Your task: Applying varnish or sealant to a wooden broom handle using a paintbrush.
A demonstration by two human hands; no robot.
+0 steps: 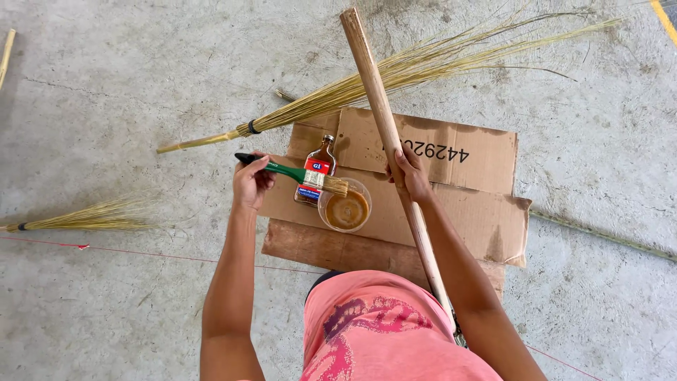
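While L hand [252,182] grips paintbrush [296,171] over bowl [345,206] | R hand [409,176] clasps wooden pole [388,134], arms extended

Flattened brown cardboard box [451,176]: laid at frame centre on the concrete, dark printing on upper flap | small amber glass bottle [316,173]: laid on the cardboard's left part, dark cap | bottle label [312,185]: rectangular, red, blue and white.

The person wears a salmon-pink garment [384,331] printed with a darker magenta swirl pattern; both arms are bare.
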